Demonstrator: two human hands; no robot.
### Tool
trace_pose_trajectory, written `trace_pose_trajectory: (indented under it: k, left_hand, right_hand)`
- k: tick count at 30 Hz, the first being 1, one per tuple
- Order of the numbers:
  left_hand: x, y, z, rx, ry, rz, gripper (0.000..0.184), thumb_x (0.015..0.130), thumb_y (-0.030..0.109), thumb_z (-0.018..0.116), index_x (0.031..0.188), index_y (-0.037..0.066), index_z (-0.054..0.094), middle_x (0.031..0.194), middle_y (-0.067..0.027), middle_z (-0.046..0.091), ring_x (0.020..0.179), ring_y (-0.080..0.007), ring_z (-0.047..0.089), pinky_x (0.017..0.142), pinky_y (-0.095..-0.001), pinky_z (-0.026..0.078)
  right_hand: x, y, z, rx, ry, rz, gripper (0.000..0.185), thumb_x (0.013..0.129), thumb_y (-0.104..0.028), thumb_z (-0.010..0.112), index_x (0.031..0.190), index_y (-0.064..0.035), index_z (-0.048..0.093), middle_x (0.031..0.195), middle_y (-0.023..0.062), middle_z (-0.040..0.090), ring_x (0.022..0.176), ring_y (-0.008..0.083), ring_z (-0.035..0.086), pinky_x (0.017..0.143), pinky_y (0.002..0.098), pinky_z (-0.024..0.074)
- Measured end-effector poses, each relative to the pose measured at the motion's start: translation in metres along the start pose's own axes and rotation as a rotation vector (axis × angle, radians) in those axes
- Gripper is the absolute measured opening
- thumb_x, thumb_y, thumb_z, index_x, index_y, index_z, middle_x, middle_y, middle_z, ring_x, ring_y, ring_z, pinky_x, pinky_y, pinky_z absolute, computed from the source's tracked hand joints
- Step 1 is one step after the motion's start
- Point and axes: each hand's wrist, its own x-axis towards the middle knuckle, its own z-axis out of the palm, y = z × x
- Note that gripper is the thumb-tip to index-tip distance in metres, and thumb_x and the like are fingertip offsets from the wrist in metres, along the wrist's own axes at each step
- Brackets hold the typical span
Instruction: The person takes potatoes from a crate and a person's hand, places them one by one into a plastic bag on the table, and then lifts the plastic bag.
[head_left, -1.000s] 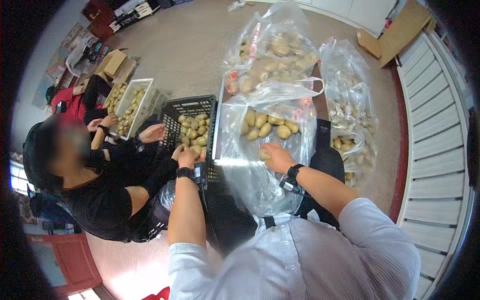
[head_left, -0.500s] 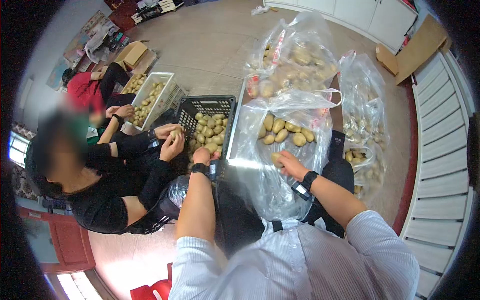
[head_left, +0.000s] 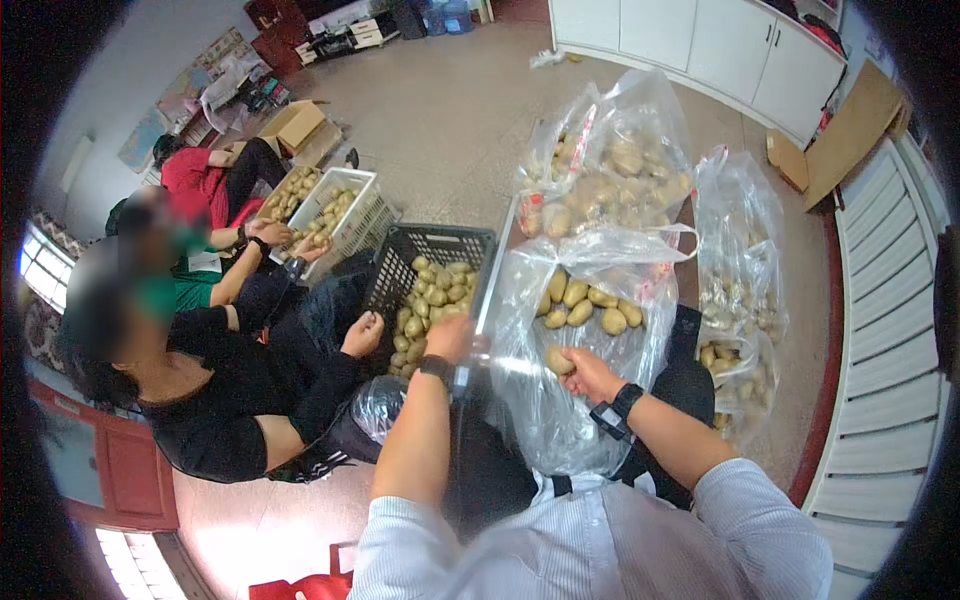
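Observation:
My right hand (head_left: 592,374) grips a potato (head_left: 559,360) over the clear plastic bag (head_left: 520,400) in front of me. Several potatoes (head_left: 578,303) lie inside that bag, just beyond the hand. My left hand (head_left: 449,338) is at the near right side of a dark slatted crate (head_left: 483,252), above its potatoes (head_left: 437,290). Motion blurs its fingers, and whether they hold anything does not show.
Other filled plastic bags (head_left: 630,150) stand ahead, with more bags (head_left: 740,250) to the right. A co-worker's hand (head_left: 362,335) is at the crate's left side. Farther left, people sit by a white crate (head_left: 362,205) of potatoes. White cabinets (head_left: 660,40) line the back.
My left hand has shifted right across the crate towards the bag. The right hand still holds a potato, now turned more upward. The co-worker's hands have moved apart. The whole view has tilted slightly up.

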Motion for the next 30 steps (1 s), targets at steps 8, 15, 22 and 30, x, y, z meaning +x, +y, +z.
trace_pose_trajectory:
  k: [8,15,22,30]
  left_hand:
    - [-0.012,0.184,-0.024,-0.834,-0.164,-0.737,0.043,0.090,0.044,0.055,0.109,0.005,0.054,0.107,-0.0122,0.060,0.079,-0.0222,0.066,0.058,-0.0367,0.054]
    - [-0.007,0.177,-0.006,-0.563,-0.433,-0.154,0.039,0.092,0.045,0.051,0.107,0.009,0.054,0.087,-0.0083,0.065,0.068,-0.0155,0.065,0.055,-0.0281,0.054]
    - [-0.010,0.176,-0.013,-0.988,-0.265,-0.646,0.039,0.089,0.038,0.061,0.108,0.005,0.050,0.085,-0.0081,0.062,0.063,-0.0180,0.064,0.050,-0.0300,0.054]
    - [-0.009,0.138,-0.020,-1.012,-0.064,-0.654,0.043,0.092,0.041,0.053,0.115,0.005,0.046,0.096,-0.0103,0.058,0.071,-0.0249,0.064,0.054,-0.0338,0.056]
  right_hand:
    - [-0.004,-0.049,0.039,0.033,-0.090,-0.081,0.029,0.094,-0.036,0.041,0.095,-0.0086,0.052,0.067,0.0037,0.052,0.047,0.0104,0.043,0.041,0.0250,0.0334]
    - [0.007,-0.071,0.057,-0.255,-0.078,-0.283,0.042,0.095,-0.046,0.044,0.087,-0.0067,0.056,0.066,-0.0002,0.054,0.053,0.0062,0.048,0.047,0.0202,0.0374]
    - [0.024,-0.047,0.028,-0.509,0.161,-0.534,0.033,0.088,-0.031,0.058,0.102,-0.0009,0.059,0.085,0.0084,0.061,0.074,0.0174,0.058,0.066,0.0304,0.0463]
    - [0.025,-0.046,-0.020,-1.108,0.553,-0.619,0.043,0.076,-0.016,0.064,0.116,-0.0039,0.052,0.121,0.0200,0.049,0.108,0.0381,0.052,0.089,0.0437,0.0445]
